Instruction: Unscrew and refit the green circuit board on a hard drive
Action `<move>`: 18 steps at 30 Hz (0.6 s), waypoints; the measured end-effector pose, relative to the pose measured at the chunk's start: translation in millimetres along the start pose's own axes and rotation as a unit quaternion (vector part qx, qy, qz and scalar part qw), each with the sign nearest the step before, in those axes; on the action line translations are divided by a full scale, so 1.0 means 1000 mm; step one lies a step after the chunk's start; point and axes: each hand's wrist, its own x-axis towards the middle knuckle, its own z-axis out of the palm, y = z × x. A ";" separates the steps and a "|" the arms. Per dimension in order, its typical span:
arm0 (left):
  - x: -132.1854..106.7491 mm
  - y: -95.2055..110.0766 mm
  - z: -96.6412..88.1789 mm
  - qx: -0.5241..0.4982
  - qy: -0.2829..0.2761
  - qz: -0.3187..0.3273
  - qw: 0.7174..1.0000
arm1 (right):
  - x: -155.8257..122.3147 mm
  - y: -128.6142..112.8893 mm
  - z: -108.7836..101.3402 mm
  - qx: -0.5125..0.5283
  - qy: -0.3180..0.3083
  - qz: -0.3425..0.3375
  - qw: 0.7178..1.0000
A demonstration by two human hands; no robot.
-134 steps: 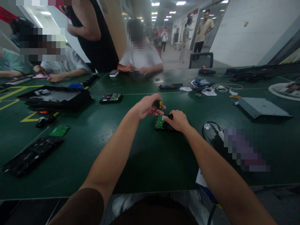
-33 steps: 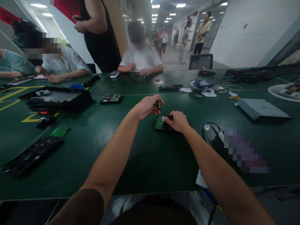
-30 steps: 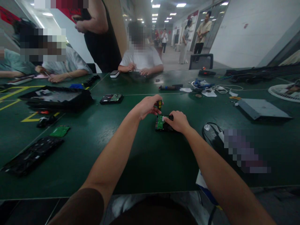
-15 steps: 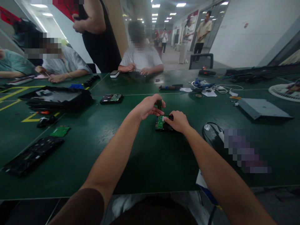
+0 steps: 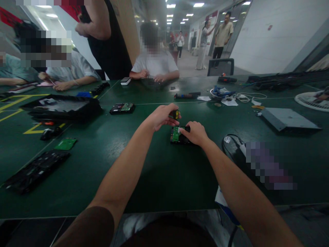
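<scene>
In front of me on the green table (image 5: pixel 144 185) lies a hard drive (image 5: pixel 176 135), its green circuit board facing up. My left hand (image 5: pixel 163 117) is closed around the black-and-yellow handle of a screwdriver (image 5: pixel 175 114), above the drive's far left edge. Fingers hide the screwdriver's shaft and tip. My right hand (image 5: pixel 197 133) grips the drive from the right, thumb on top by the board; it covers the drive's right part.
Another drive with a board (image 5: pixel 122 108) lies farther left. A black tray (image 5: pixel 61 108), a loose green board (image 5: pixel 66 144) and a long black part (image 5: pixel 37 171) are at left. A grey metal box (image 5: pixel 289 119) sits right. Co-workers sit across the table.
The screwdriver handle has turned or tilted in my left hand, so its yellow marking now shows. My right hand and the hard drive have stayed in place.
</scene>
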 end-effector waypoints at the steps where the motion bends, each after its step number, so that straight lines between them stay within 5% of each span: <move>1: -0.001 0.001 0.000 0.005 -0.002 0.000 1.000 | 0.000 0.000 0.000 -0.001 0.000 0.000 1.000; 18: -0.003 0.002 -0.002 0.036 -0.008 0.008 0.999 | 0.000 0.000 0.000 0.001 -0.004 0.009 1.000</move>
